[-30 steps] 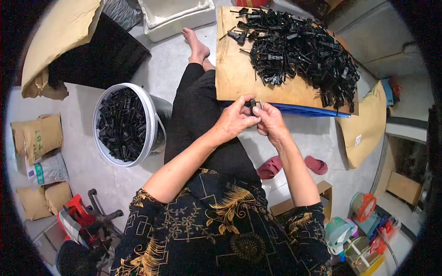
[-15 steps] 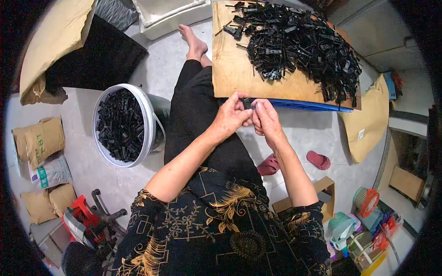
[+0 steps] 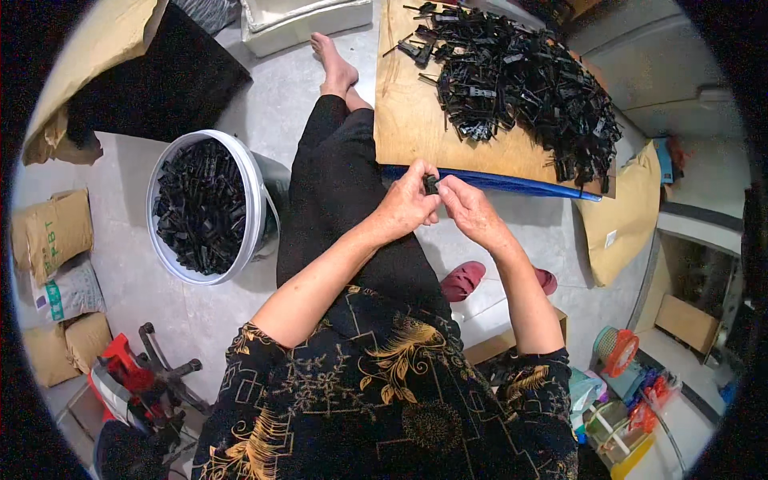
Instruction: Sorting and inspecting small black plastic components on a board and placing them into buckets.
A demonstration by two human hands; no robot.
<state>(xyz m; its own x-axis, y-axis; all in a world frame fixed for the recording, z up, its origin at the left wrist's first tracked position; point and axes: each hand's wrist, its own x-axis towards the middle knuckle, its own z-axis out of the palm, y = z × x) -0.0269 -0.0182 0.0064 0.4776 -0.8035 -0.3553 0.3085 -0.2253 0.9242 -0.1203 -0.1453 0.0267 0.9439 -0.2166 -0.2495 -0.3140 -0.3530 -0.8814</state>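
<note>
One black part (image 3: 430, 185) pinched in left hand (image 3: 404, 205), likely to steady it; right hand (image 3: 474, 211) against it, hold unclear. Pile (image 3: 524, 84) on worktop (image 3: 402, 128) beyond grip, bucket (image 3: 254, 210) left: easy reach, presumably.

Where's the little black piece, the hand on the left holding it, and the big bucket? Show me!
Little black piece (image 3: 430, 185): head view, on the bit that shows.
Left hand (image 3: 406, 207): head view, on the back of it.
Bucket (image 3: 255, 200): head view, on its white rim.
</note>
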